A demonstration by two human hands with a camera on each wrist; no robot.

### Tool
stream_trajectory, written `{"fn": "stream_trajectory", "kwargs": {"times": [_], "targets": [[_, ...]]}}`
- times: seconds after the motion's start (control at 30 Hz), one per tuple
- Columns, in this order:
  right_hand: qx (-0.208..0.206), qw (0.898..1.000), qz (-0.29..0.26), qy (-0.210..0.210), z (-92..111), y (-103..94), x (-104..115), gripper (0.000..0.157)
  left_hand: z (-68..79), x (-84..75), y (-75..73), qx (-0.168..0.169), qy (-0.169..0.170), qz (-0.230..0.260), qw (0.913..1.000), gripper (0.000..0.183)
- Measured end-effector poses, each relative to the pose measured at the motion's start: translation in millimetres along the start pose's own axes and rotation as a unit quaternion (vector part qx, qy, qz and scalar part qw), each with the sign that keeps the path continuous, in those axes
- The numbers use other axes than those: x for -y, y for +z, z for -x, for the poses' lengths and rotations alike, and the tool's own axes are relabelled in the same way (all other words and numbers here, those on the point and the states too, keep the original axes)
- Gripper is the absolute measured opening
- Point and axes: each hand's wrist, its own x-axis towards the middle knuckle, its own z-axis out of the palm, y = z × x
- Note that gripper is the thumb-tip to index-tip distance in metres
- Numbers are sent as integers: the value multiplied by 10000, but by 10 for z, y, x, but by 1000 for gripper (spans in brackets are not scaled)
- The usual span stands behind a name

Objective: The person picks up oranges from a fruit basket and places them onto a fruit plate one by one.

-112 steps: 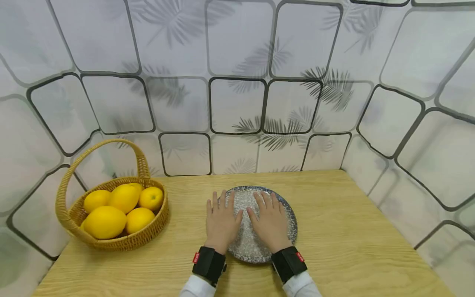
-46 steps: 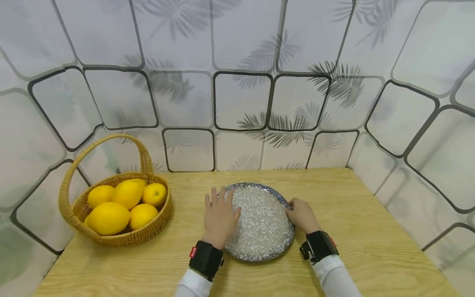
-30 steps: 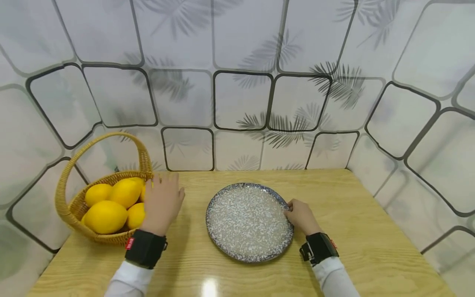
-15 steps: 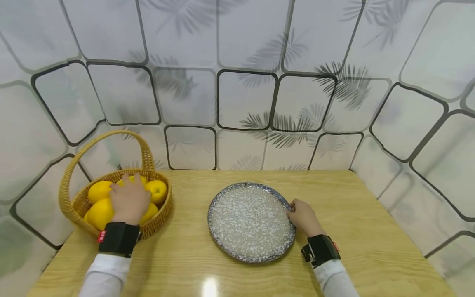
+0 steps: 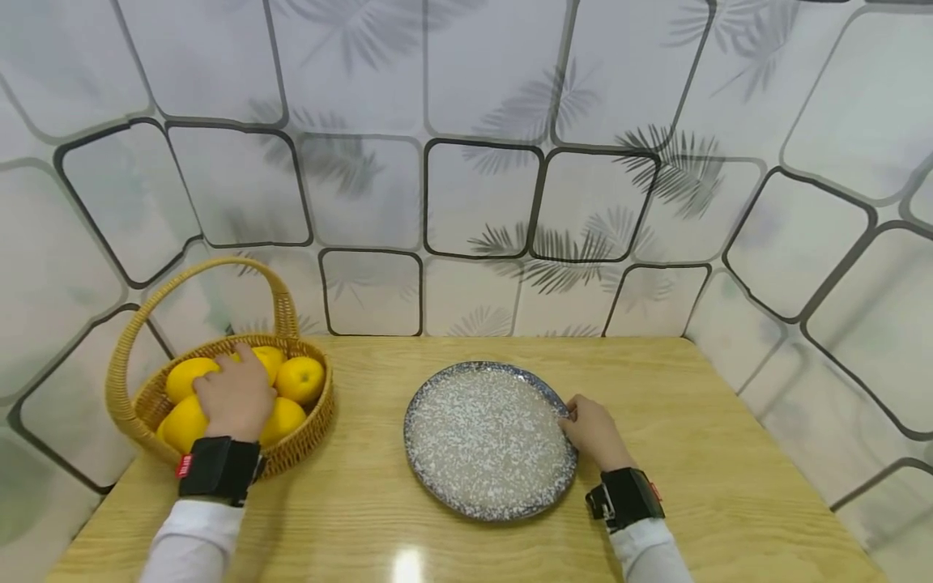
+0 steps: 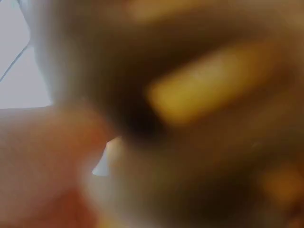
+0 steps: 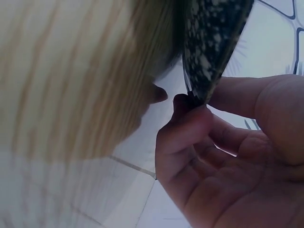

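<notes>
In the head view my left hand (image 5: 236, 397) reaches into a wicker basket (image 5: 306, 429) at the left, its fingers curled over a yellow lemon among several others. The lemon beneath the palm is mostly hidden; the left wrist view is blurred, with a yellow patch of lemon (image 6: 204, 85) showing between dark shapes. Other lemons (image 5: 300, 380) lie around the fingers. My right hand (image 5: 598, 433) pinches the right rim of a round speckled grey plate (image 5: 492, 441) with a dark edge. In the right wrist view the thumb and fingers hold the plate's edge from both sides.
The basket's tall arched handle (image 5: 193, 271) rises over the lemons and the left hand. Everything stands on a light wooden table (image 5: 372, 502). A patterned white wall covering (image 5: 481, 202) closes off the back and both sides.
My left hand has left the plate, moved left to the basket and settled with its fingers curling down among the lemons. My right hand has gone from the plate's top to its right rim.
</notes>
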Motion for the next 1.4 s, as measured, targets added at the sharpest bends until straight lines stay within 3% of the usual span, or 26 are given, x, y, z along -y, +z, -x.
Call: {"fn": "stream_trajectory", "kwargs": {"times": [0.1, 0.2, 0.5, 0.6, 0.87, 1.4], "targets": [[-3, 10000, 15, 22, 2, -5, -2, 24, 23, 13, 15, -394, 253, 38, 9989, 74], [25, 10000, 30, 29, 0, -10, 1, 25, 39, 43, 26, -726, 448, 56, 9963, 78], [72, 9999, -23, 91, 26, -10, 4, 27, 47, 73, -1, -1236, 775, 395, 9885, 92], [63, 9999, -38, 112, 25, -9, -1, 27, 40, 56, -18, -1235, 900, 449, 9872, 90], [48, 9999, -33, 149, 23, -11, -2, 29, 31, 35, -66, -821, 1082, 716, 9881, 88], [73, 9997, -153, 162, 26, -5, 18, 28, 28, -185, -148, -884, 1507, 783, 9815, 84]]}}
